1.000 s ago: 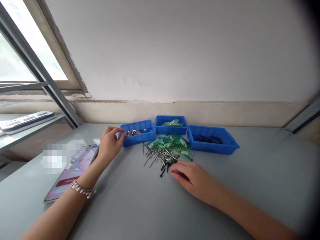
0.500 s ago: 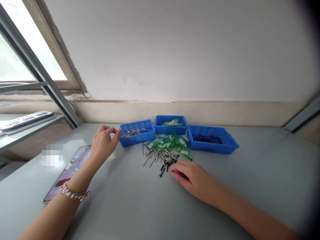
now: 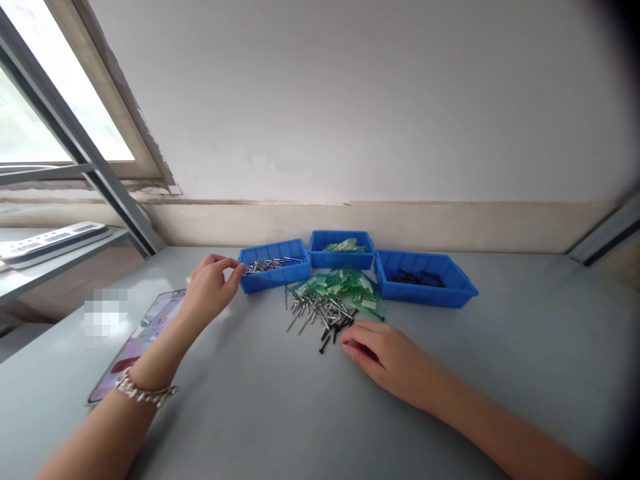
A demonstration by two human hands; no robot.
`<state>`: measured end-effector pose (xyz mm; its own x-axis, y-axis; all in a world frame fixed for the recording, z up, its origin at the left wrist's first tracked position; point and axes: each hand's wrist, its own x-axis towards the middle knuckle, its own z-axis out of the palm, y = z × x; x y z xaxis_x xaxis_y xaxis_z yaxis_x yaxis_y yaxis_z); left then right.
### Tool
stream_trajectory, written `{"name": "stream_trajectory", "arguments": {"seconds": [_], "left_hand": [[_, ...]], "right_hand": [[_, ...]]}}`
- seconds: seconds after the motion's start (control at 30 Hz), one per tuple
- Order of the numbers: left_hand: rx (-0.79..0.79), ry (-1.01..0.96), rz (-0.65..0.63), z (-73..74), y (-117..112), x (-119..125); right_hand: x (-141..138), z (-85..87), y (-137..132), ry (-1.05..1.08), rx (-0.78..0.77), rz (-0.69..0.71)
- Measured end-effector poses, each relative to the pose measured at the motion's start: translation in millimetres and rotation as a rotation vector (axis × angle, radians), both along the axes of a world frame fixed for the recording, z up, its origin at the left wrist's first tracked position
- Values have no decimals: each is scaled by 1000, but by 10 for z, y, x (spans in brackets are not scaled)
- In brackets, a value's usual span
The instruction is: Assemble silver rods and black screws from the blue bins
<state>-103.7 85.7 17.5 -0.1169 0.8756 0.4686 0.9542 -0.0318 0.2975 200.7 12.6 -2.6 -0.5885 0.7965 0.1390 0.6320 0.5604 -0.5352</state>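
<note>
My left hand [image 3: 214, 283] is closed in a pinch at the left end of the left blue bin [image 3: 277, 279], its fingertips at the rim. Whatever is between them is too small to make out. Silver pop rivets [image 3: 265, 265] lie in that bin. Low over the table, my right hand [image 3: 383, 353] has its fingers curled together beside some black screws [image 3: 337, 328]; I cannot see what they hold. Next to the screws is a pile of loose silver rivets [image 3: 315, 308], with small green plastic packets [image 3: 345, 287] heaped behind it.
At the back, a middle blue bin [image 3: 341, 260] holds green packets and a right blue bin [image 3: 425, 293] holds black screws. A phone [image 3: 135, 350] lies by my left forearm. On a side shelf sits a power strip [image 3: 55, 243]. The wall [image 3: 350, 133] rises behind.
My left hand has shifted slightly right, bringing its fingertips to the left bin's rim. The right hand and the pile look the same.
</note>
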Motion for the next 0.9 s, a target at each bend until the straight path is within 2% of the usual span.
{"name": "stream_trajectory", "arguments": {"seconds": [0.17, 0.27, 0.4, 0.63, 0.9], "left_hand": [[4, 5, -5, 22, -11, -39], [-50, -32, 0, 62, -14, -72], [-109, -207, 24, 59, 16, -90], [-180, -480, 8, -85, 66, -60], [-198, -588, -26, -41, 26, -30]], "right_hand": [[10, -6, -4, -12, 1, 5], [10, -9, -6, -10, 7, 3], [3, -9, -2, -12, 16, 3], [9, 0, 1, -15, 36, 4], [15, 5, -9, -24, 38, 6]]}}
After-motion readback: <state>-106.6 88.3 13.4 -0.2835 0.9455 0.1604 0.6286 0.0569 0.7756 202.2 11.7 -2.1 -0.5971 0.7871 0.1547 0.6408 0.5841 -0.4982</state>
